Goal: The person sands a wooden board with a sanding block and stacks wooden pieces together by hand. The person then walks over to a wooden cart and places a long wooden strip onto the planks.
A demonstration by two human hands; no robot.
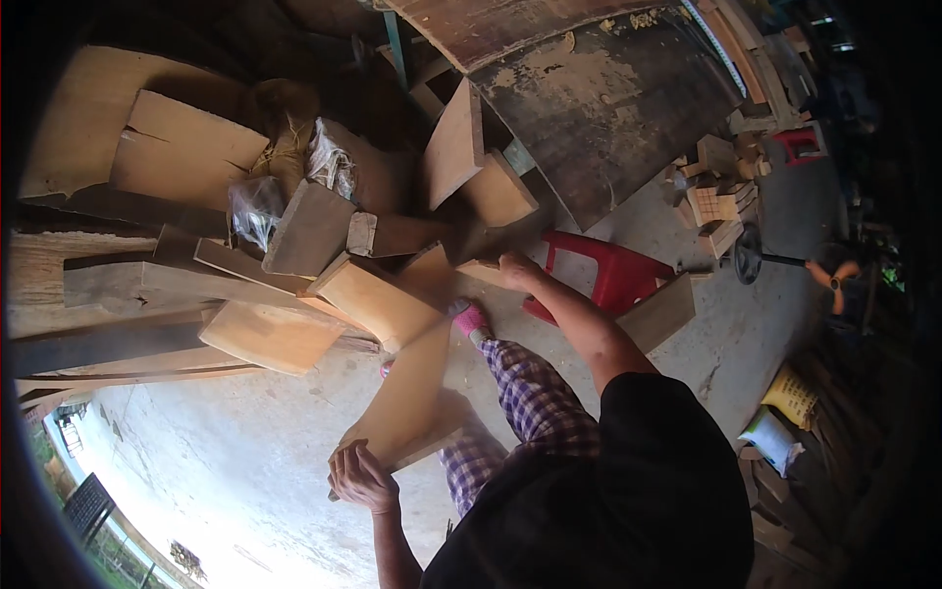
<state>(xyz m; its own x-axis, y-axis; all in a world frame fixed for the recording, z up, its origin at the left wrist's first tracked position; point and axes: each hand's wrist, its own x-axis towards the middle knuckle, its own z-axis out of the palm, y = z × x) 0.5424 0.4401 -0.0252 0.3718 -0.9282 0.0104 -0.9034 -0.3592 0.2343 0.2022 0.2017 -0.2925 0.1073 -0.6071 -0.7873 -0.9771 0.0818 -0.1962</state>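
Note:
My left hand (361,478) is closed over the near end of a broad, light-brown wooden board (404,388), which is tilted in front of my legs. My right hand (514,272) is closed on a narrow piece of wood (479,269) farther up. Whether this piece joins the board is unclear, as the area between them is blurred. Just beyond the board, another thick plank (378,297) lies on a heap of loose boards. My right forearm passes in front of a red plastic stool (613,270).
Planks (265,339) and plastic wrapping (332,162) are piled at left. A large dark panel (603,118) leans at the back. Wood offcuts (714,191), a fan with orange blades (836,285) and sacks (775,437) stand at right on the concrete floor (235,442).

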